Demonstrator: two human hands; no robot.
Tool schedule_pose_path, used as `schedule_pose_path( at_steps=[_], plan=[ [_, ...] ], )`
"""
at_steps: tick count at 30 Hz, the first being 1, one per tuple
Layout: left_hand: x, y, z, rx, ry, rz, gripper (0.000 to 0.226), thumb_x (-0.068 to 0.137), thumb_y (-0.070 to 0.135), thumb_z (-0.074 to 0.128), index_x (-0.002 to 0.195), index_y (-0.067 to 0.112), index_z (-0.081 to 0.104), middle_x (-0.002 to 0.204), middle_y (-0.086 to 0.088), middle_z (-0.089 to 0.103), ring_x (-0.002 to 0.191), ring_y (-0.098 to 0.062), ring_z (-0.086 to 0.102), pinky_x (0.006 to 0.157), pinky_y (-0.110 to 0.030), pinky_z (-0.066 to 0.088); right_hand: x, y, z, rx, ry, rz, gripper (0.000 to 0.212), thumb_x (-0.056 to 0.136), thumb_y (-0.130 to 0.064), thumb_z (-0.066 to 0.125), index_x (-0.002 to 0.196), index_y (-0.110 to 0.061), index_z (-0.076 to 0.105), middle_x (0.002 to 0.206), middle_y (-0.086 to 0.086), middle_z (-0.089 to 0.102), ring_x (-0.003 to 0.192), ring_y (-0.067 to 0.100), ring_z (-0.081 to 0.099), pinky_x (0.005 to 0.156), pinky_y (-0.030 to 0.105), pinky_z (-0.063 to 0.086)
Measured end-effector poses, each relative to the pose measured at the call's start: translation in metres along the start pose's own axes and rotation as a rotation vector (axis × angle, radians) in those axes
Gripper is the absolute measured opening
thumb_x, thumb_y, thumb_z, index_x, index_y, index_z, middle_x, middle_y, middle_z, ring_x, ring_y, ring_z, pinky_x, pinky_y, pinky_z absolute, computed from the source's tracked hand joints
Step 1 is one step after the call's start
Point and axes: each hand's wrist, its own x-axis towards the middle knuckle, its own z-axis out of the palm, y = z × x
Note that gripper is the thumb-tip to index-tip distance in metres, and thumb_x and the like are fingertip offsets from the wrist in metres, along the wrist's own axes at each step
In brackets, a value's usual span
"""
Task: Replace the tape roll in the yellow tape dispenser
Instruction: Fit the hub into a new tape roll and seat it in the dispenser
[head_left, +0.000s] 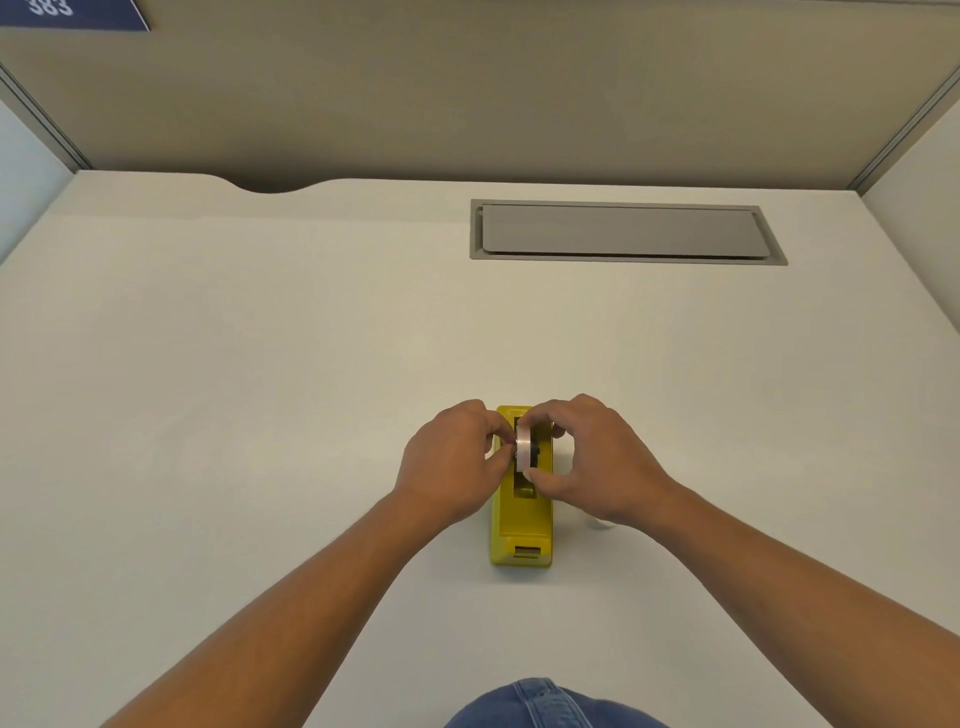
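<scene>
The yellow tape dispenser (521, 525) lies lengthwise on the white desk (260, 389), its cutter end toward me. A clear tape roll (524, 446) stands on edge in the dispenser's open slot. My left hand (451, 467) pinches the roll's left side with its fingertips. My right hand (592, 462) holds it from the right, thumb on the near rim and fingers over the far rim. A small white object (600, 524) peeks out on the desk under my right wrist, mostly hidden.
A grey recessed cable hatch (626, 232) is set in the desk at the back right. Beige partition walls (467, 93) close the desk at the back and sides. A notch (270, 186) cuts the rear desk edge. My jeans (550, 706) show at the bottom.
</scene>
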Motion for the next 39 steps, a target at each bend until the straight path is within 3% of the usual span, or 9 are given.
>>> schedule_pose_path(
  at_steps=[9, 15, 24, 29, 39],
  plan=[
    [-0.014, -0.018, 0.007, -0.19, 0.117, -0.17, 0.007, 0.085, 0.027, 0.065, 0.089, 0.033, 0.064, 0.078, 0.01, 0.056, 0.069, -0.008, 0.053, 0.06, -0.025, 0.044, -0.001, 0.0, -0.002, -0.002, -0.019, 0.021, 0.045, 0.067, -0.043, 0.076, 0.108, -0.042, 0.057, 0.089, -0.029, 0.05, 0.093, 0.004, 0.051, 0.076, 0.023, 0.044],
    [-0.031, -0.031, 0.024, -0.234, 0.067, -0.246, 0.01, 0.085, 0.026, 0.066, 0.091, 0.034, 0.063, 0.083, 0.012, 0.058, 0.074, -0.005, 0.054, 0.064, -0.025, 0.045, -0.003, 0.0, -0.003, 0.006, -0.024, 0.037, 0.046, 0.068, -0.041, 0.078, 0.109, -0.043, 0.057, 0.092, -0.021, 0.054, 0.093, 0.004, 0.052, 0.077, 0.024, 0.045],
    [-0.042, -0.042, 0.041, -0.149, 0.016, -0.262, 0.004, 0.086, 0.032, 0.063, 0.088, 0.033, 0.059, 0.08, 0.014, 0.057, 0.072, -0.005, 0.055, 0.058, -0.019, 0.041, -0.005, -0.001, -0.005, 0.007, -0.042, 0.065, 0.045, 0.068, -0.043, 0.076, 0.109, -0.044, 0.057, 0.098, -0.009, 0.058, 0.094, 0.008, 0.054, 0.08, 0.03, 0.049],
    [-0.045, -0.043, 0.045, 0.001, 0.03, -0.193, 0.017, 0.088, 0.044, 0.057, 0.077, 0.034, 0.051, 0.073, 0.012, 0.052, 0.063, -0.007, 0.051, 0.05, -0.018, 0.032, -0.004, -0.002, -0.005, -0.014, -0.043, 0.066, 0.044, 0.068, -0.044, 0.075, 0.108, -0.043, 0.058, 0.098, -0.01, 0.058, 0.094, 0.008, 0.054, 0.08, 0.03, 0.049],
    [-0.05, -0.044, 0.048, 0.006, 0.06, -0.15, 0.017, 0.089, 0.042, 0.057, 0.076, 0.035, 0.048, 0.072, 0.013, 0.052, 0.063, -0.007, 0.05, 0.052, -0.022, 0.036, -0.001, -0.006, -0.004, -0.089, -0.045, 0.015, 0.044, 0.069, -0.045, 0.074, 0.11, -0.036, 0.062, 0.106, -0.013, 0.064, 0.096, 0.009, 0.05, 0.085, 0.032, 0.048]
  ],
)
